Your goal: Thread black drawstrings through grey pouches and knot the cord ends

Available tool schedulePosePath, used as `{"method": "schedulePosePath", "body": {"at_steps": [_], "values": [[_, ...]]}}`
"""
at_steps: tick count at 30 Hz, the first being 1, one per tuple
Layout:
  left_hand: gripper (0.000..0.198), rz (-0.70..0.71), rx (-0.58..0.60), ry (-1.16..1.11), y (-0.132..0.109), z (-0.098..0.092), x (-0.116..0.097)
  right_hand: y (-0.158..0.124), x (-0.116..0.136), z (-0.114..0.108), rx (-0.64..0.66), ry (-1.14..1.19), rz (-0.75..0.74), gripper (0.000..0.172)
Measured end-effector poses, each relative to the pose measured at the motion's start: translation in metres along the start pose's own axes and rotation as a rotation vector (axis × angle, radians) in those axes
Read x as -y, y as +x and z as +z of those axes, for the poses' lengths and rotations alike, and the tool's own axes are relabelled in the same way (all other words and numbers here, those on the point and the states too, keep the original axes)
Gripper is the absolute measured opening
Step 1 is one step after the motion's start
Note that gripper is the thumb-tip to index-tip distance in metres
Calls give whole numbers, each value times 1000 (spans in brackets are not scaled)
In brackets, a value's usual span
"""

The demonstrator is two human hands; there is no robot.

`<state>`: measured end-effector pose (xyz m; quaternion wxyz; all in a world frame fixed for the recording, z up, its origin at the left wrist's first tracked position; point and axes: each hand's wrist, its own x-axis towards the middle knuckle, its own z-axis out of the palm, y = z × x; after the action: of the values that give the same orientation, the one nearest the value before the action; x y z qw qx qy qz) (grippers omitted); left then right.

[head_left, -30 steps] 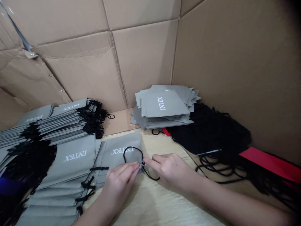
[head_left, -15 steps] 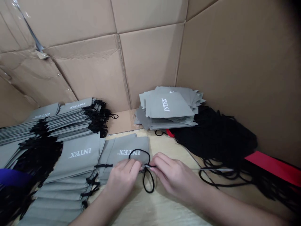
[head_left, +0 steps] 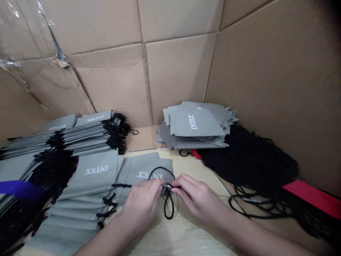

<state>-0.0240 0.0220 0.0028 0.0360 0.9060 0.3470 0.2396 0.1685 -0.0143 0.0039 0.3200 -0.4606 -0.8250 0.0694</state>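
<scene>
Between my hands is a black cord [head_left: 168, 208], with one loop hanging down and another arching up over a grey pouch. My left hand [head_left: 145, 197] pinches it from the left, and my right hand [head_left: 193, 192] pinches it from the right, thumb against fingers. A small shiny metallic bit [head_left: 168, 185] shows at the crossing of the cord; I cannot make out what it is. Just behind lies a grey INTEX pouch [head_left: 138, 167] on the table, a short black knotted cord at its near left. Beside my left forearm is a fanned stack of grey pouches [head_left: 90, 181].
Bundled grey pouches with black cords [head_left: 87, 137] line the back left. A loose grey pouch pile [head_left: 197, 124] stands at the back. A heap of black cords [head_left: 250, 160] and a red strip [head_left: 314, 197] lie right. Cardboard walls [head_left: 181, 67] enclose the table; a blue band [head_left: 21, 189] is left.
The whole view has shifted slightly, so things sit a little further right. Both hands still pinch the cord; its lower loop looks narrower, and the metallic bit shows more clearly.
</scene>
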Motion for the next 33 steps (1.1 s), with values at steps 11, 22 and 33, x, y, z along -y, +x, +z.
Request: {"method": "schedulePosePath", "body": {"at_steps": [11, 22, 33], "values": [[9, 67, 143, 185, -13, -2, 0, -4, 6, 4, 9, -36, -85, 15], [12, 57, 297, 208, -9, -16, -19, -7, 13, -4, -135, -580, -559, 32], [31, -41, 301, -142, -11, -38, -13, 0, 9, -11, -151, -509, -631, 30]]}}
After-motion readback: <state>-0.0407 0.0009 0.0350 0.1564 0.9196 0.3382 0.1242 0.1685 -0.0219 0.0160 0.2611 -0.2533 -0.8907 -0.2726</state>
